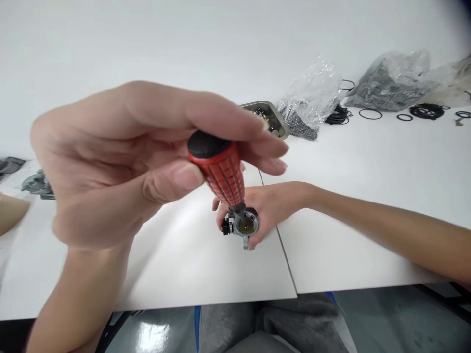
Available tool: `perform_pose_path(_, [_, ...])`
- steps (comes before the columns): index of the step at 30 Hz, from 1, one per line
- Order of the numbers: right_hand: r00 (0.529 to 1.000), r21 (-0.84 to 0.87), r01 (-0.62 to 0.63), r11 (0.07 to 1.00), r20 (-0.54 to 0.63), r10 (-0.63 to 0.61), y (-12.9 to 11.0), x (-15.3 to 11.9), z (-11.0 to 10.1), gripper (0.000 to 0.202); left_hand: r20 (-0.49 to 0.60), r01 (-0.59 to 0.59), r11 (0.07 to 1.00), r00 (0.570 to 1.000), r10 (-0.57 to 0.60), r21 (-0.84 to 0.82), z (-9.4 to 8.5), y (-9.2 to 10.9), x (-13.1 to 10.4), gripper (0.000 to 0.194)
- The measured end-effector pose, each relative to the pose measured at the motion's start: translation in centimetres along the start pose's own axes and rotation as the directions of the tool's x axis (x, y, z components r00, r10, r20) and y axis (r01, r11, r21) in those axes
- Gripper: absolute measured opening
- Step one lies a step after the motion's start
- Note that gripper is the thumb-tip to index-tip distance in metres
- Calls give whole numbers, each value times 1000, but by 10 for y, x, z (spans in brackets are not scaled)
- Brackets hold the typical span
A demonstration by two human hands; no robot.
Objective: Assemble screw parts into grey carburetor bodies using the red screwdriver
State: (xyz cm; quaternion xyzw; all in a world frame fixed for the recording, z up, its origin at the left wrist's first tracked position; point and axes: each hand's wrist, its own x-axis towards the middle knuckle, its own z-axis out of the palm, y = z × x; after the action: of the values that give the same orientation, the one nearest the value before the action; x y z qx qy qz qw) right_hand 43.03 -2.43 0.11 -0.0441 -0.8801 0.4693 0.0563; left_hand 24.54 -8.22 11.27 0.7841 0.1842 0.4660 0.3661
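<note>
My left hand (121,147) is closed around a screwdriver (224,176) with a red ribbed handle and a black end cap, large and near the camera. The screwdriver points down at a small grey metal carburetor (253,218) with a round opening and a brass-coloured inside. Its tip reaches into or over that opening; exact contact cannot be made out. On the table, my right hand (268,206) grips the carburetor from behind and from the right, fingers wrapped round it. A black knob or fitting (225,226) sticks out on the carburetor's left side.
At the back, a metal tray (279,125) holds small parts, beside plastic bags of dark parts (303,122) and grey parts (390,83). Black rubber rings (427,111) lie at the right. More grey metal parts (37,184) sit at the left. A seam (285,255) crosses the white table.
</note>
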Motion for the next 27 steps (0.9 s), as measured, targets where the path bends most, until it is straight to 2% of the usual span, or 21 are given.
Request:
perform_pose_path(4, [1000, 44, 21, 999, -8, -21, 3, 0, 2, 50, -36, -213, 977, 976, 214, 32, -1, -20, 4, 27])
perform_pose_path(6, [1000, 43, 8, 999, 2, -8, 3, 0, 2, 50, -85, -254, 966, 963, 256, 42, 0, -27, 5, 24])
perform_pose_path(8, [1000, 23, -4, 1000, 13, 4, 2, 0, 1, 51, -80, -220, 975, 972, 221, 29, 3, -24, 5, 24])
perform_pose_path(12, [1000, -2, -5, 1000, 11, 5, 0, 0, 0, 51, 13, -14, 1000, 1000, 14, 15, 4, -7, 5, 50])
perform_pose_path(13, [1000, 2, -7, 1000, 8, 7, 0, 0, 0, 50, 15, -9, 1000, 1000, 9, 5, 4, -5, 5, 53])
perform_pose_path(15, [1000, 26, -7, 1000, 1, 7, 1, 0, 0, 49, -35, -69, 996, 997, 68, -49, 0, -7, 6, 53])
perform_pose_path(19, [1000, 57, 5, 998, -5, -5, 2, 0, 1, 49, -192, -154, 976, 974, 123, -157, -13, -27, 10, 49])
perform_pose_path(23, [1000, -8, -9, 1000, 1, 9, 1, 0, 1, 50, -179, -121, 979, 980, 91, -162, -25, -41, 14, 50])
perform_pose_path(27, [1000, 17, -18, 1000, -2, 18, 1, 0, 1, 51, -151, -75, 983, 987, 49, -168, -23, -44, 14, 48])
